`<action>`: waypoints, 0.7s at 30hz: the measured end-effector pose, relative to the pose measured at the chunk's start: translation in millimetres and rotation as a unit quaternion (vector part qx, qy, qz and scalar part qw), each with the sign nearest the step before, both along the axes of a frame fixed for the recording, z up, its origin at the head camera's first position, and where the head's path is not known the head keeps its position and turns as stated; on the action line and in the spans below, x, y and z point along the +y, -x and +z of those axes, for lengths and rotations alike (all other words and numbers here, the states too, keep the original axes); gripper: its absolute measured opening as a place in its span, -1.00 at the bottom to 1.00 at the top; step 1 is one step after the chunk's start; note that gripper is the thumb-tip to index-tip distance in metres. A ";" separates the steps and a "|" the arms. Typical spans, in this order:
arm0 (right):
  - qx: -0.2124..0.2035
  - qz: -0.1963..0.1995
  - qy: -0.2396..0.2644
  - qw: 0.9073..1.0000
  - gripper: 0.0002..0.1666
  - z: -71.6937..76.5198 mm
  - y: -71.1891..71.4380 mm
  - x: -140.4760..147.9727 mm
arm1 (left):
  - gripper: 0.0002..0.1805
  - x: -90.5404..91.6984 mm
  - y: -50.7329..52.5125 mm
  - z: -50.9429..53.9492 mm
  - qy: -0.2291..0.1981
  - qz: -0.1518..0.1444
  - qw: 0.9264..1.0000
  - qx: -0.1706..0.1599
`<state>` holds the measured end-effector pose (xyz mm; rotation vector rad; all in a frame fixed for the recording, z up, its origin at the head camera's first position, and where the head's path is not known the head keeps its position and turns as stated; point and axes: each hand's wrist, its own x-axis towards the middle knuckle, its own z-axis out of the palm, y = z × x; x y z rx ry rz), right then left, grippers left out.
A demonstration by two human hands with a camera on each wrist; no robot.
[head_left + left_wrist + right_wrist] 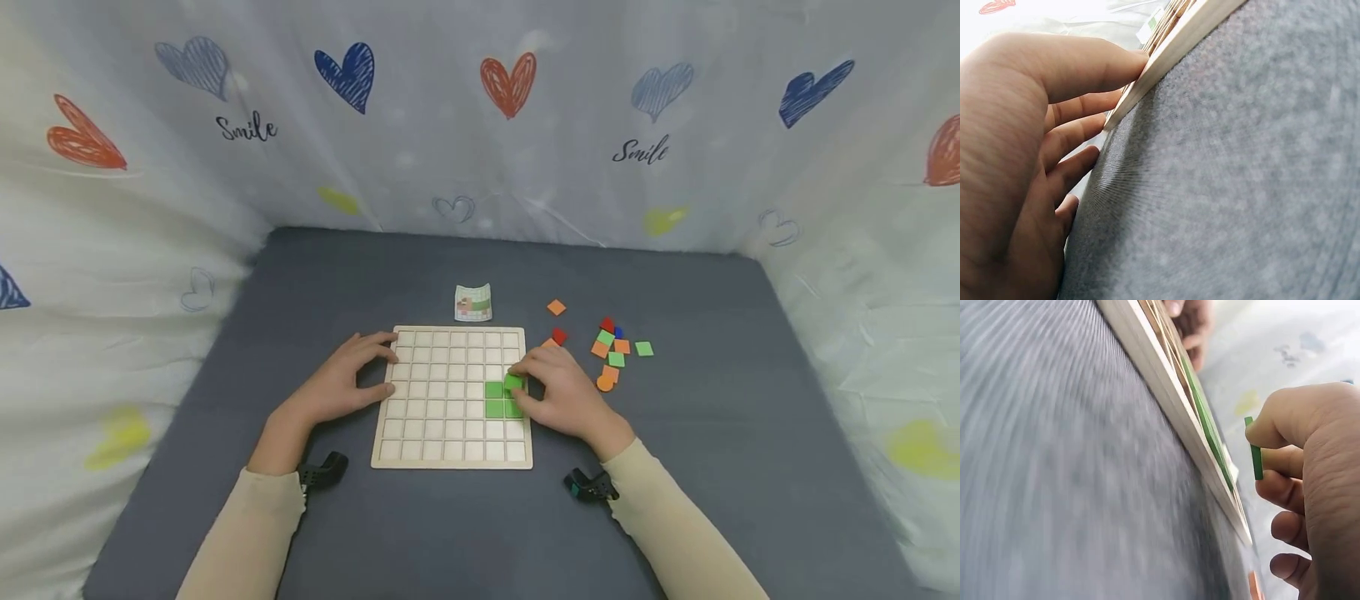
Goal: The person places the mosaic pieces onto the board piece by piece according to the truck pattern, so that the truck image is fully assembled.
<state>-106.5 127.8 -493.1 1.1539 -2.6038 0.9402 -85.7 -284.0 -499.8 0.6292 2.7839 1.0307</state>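
Observation:
A light wooden grid board (431, 408) lies flat on the table. My left hand (337, 379) rests against its left edge, with thumb and fingertips touching the frame, as the left wrist view also shows. Over the board's right side, my right hand (562, 392) pinches a green square tile (1255, 453) between thumb and fingers. The tile is lifted a little above the board. Beneath and beside it, several green tiles (494, 408) sit in neighbouring cells near the right edge. The right hand partly covers that corner of the grid.
Loose orange, red, green and blue pieces (617, 359) lie scattered right of the board, some near the right hand. An orange tile (556, 307) lies apart, farther back. A small printed pattern card (473, 303) is behind the board. A heart-printed curtain (450, 150) surrounds the grey table (450, 533).

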 end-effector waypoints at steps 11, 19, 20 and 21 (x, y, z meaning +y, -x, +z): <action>0.032 0.029 -0.043 0.998 -0.79 7.7 14.4 -40.9 | -0.57 2.5 13.4 0.8 -0.009 0.002 1.000 0.015; 0.031 0.023 -0.056 0.998 -0.80 -3.7 1.2 -53.7 | -0.62 -1.2 2.6 -1.2 -0.020 -0.006 1.000 0.023; 0.029 0.021 -0.055 0.998 -0.81 -4.7 -0.7 -53.5 | -0.63 -1.4 1.3 -1.7 -0.021 -0.008 0.999 0.024; 0.029 0.020 -0.054 0.998 -0.81 -5.5 -1.5 -53.2 | -0.63 -1.6 0.5 -2.3 -0.021 -0.008 0.999 0.025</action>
